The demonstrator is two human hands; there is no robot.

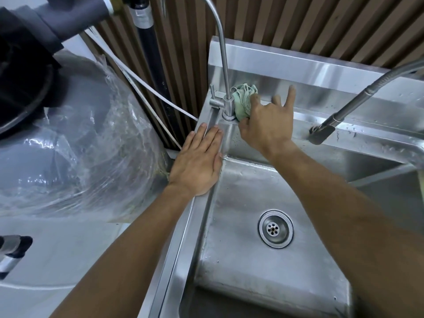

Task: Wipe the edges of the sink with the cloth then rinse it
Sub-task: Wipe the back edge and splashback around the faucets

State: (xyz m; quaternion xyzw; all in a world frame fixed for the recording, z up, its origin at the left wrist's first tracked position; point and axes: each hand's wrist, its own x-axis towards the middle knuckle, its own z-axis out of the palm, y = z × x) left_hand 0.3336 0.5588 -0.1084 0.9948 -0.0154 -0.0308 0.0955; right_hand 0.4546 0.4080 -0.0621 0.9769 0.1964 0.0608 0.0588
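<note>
Head view: near us we see the round drain [276,228] in the shiny steel sink [241,260]. Our left hand [197,161] lies flat, fingers spread, on the left rim. Farther, our right hand [266,125] pinches the crumpled green cloth [243,101] beside the thin curved tap [223,65].

A plastic-wrapped grey tank [68,143] stands left, beside a white hose [146,86] and brown slatted wall [298,26].

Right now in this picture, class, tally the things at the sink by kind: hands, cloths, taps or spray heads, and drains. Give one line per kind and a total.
Hands: 2, left hand flat on the sink edge, right hand on the cloth
Cloths: 1, green cloth
Taps: 2, gooseneck tap, hose spray head
Drains: 1, drain
Total: 6
</note>
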